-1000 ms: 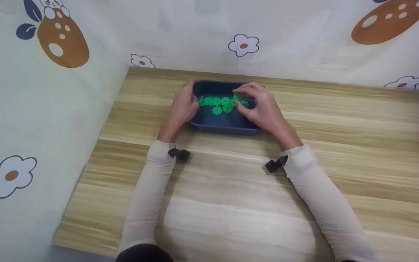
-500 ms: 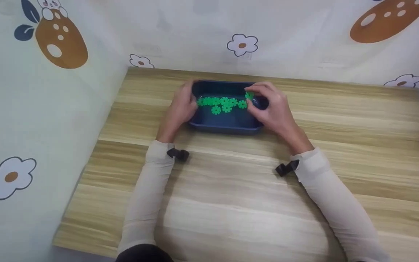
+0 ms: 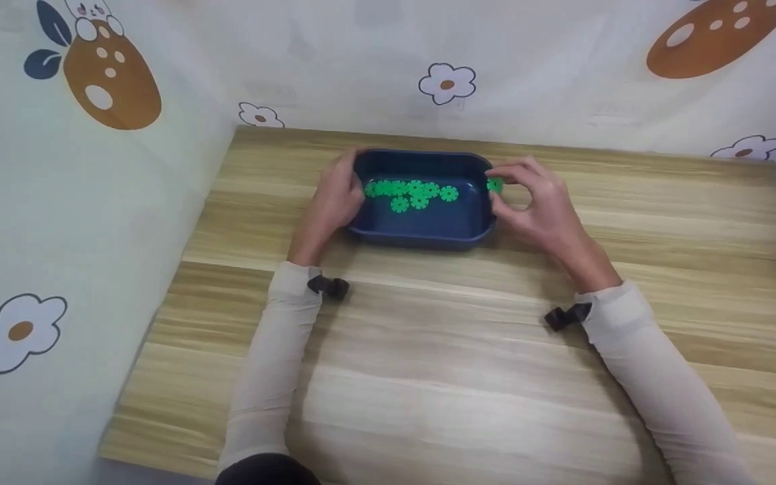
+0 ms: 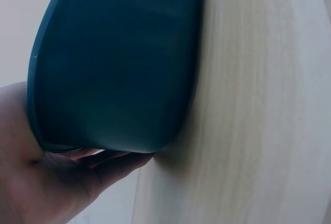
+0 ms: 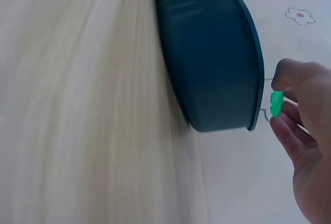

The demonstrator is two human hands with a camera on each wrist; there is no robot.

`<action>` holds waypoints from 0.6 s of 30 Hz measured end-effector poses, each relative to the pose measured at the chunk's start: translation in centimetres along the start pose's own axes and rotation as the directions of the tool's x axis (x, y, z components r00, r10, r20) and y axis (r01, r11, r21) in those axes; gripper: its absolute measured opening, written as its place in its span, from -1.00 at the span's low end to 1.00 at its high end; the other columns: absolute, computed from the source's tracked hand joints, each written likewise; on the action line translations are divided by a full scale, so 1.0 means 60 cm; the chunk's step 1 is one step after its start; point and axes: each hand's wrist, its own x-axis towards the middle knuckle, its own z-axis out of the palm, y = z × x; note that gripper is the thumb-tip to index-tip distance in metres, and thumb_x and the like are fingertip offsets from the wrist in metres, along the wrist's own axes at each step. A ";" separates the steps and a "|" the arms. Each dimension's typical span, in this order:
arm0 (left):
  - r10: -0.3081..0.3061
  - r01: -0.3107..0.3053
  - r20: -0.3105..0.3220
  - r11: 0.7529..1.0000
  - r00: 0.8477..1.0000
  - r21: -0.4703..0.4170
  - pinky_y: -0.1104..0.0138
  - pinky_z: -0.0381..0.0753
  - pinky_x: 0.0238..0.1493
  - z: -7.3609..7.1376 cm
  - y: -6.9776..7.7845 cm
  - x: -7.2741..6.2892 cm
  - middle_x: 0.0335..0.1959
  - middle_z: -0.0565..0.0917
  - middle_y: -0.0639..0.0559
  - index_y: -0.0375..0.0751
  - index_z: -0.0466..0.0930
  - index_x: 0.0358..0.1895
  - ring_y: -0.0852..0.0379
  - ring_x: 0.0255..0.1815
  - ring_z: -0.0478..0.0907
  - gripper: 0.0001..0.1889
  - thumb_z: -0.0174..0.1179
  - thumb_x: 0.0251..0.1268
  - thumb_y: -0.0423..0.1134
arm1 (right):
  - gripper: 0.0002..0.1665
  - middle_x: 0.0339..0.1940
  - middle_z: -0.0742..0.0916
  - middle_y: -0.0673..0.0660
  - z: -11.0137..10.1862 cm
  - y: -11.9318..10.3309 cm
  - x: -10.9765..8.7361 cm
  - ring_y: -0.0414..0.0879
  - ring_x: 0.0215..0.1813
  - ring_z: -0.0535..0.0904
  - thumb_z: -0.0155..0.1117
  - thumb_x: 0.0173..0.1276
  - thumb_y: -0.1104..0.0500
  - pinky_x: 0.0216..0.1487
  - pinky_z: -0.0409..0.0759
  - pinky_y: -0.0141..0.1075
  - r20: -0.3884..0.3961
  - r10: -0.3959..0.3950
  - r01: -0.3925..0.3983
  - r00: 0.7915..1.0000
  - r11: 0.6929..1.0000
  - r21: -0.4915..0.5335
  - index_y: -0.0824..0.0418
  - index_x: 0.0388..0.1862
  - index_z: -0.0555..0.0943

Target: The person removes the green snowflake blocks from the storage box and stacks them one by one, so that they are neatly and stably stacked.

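Observation:
A dark blue plastic bin (image 3: 422,241) stands on the table, with several green notched discs (image 3: 419,201) lying in a loose row on its floor. My left hand (image 3: 338,195) grips the bin's left wall, thumb over the rim; in the left wrist view its fingers (image 4: 116,169) lie along the outside. At the bin's right rim, my right hand (image 3: 541,205) pinches one green notched disc (image 3: 494,184) between thumb and fingertips. The right wrist view shows this disc held on edge, apart from the bin wall (image 5: 217,53).
The wood-grain table (image 3: 428,377) spreads in front of the bin and to both sides. Behind it rises a pale wall covering (image 3: 536,87) printed with flowers and brown fruit shapes. Black wrist mounts (image 3: 566,316) sit on both sleeves.
My right hand has lifted a disc from the row and carried it rightward, from over the bin's inside to its right rim. My left hand has stayed on the bin.

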 end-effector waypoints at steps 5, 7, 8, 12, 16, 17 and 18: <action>0.037 -0.037 -0.005 0.999 0.999 0.007 0.03 0.43 0.63 0.000 -0.003 0.002 0.49 0.55 -0.29 -0.25 0.36 0.58 -0.11 0.51 0.50 -0.39 -0.07 0.48 -0.54 | -0.64 0.09 0.80 0.17 -0.015 0.012 -0.013 0.02 0.09 0.77 0.50 0.34 0.32 0.18 0.71 -0.09 0.019 0.018 -0.018 1.000 0.999 -0.044 0.23 0.12 0.81; 0.052 -0.052 -0.007 0.999 0.999 0.012 0.03 0.43 0.63 0.000 -0.004 0.002 0.47 0.56 -0.29 -0.27 0.37 0.57 -0.11 0.50 0.51 -0.40 -0.07 0.48 -0.53 | -0.65 0.07 0.80 0.18 -0.019 0.015 -0.016 0.03 0.09 0.76 0.50 0.35 0.29 0.17 0.69 -0.08 0.028 0.036 -0.034 0.999 0.997 -0.073 0.24 0.12 0.81; 0.059 -0.059 -0.007 0.998 0.998 0.013 0.04 0.43 0.64 0.000 -0.005 0.002 0.47 0.57 -0.29 -0.28 0.37 0.56 -0.11 0.49 0.51 -0.40 -0.07 0.48 -0.53 | -0.65 0.05 0.81 0.18 -0.022 0.016 -0.017 0.04 0.08 0.75 0.50 0.35 0.28 0.15 0.69 -0.06 0.034 0.047 -0.044 0.998 0.995 -0.087 0.25 0.11 0.80; 0.061 -0.061 -0.004 0.998 0.998 -0.003 0.03 0.42 0.64 -0.002 -0.004 0.000 0.48 0.56 -0.28 -0.25 0.36 0.57 -0.10 0.50 0.51 -0.40 -0.08 0.48 -0.53 | -0.68 0.03 0.80 0.20 -0.029 0.023 -0.020 0.08 0.04 0.76 0.47 0.36 0.28 0.15 0.74 -0.01 0.077 0.115 -0.106 0.990 0.987 -0.119 0.29 0.08 0.79; 0.037 -0.036 0.011 0.999 0.999 -0.014 0.04 0.37 0.68 -0.003 -0.001 -0.001 0.53 0.52 -0.24 -0.20 0.34 0.60 -0.08 0.58 0.45 -0.39 -0.09 0.52 -0.52 | -0.67 0.01 0.78 0.26 -0.037 0.031 -0.020 0.17 0.04 0.78 0.44 0.33 0.34 0.17 0.78 0.06 0.165 0.189 -0.169 0.968 0.977 -0.130 0.36 0.07 0.77; 0.032 -0.032 0.014 0.999 0.999 -0.013 0.04 0.36 0.68 -0.003 -0.001 0.000 0.54 0.51 -0.23 -0.19 0.33 0.61 -0.07 0.60 0.43 -0.39 -0.09 0.53 -0.52 | -0.66 0.01 0.77 0.27 -0.040 0.033 -0.020 0.18 0.04 0.77 0.44 0.32 0.35 0.17 0.77 0.08 0.188 0.208 -0.184 0.960 0.973 -0.136 0.37 0.07 0.76; 0.029 -0.029 0.018 1.000 0.999 -0.010 0.04 0.35 0.69 -0.002 -0.001 0.001 0.55 0.51 -0.23 -0.19 0.33 0.61 -0.07 0.61 0.42 -0.39 -0.09 0.54 -0.51 | -0.65 0.01 0.77 0.29 -0.042 0.034 -0.021 0.20 0.05 0.77 0.43 0.30 0.36 0.18 0.77 0.09 0.211 0.224 -0.197 0.951 0.970 -0.144 0.39 0.07 0.76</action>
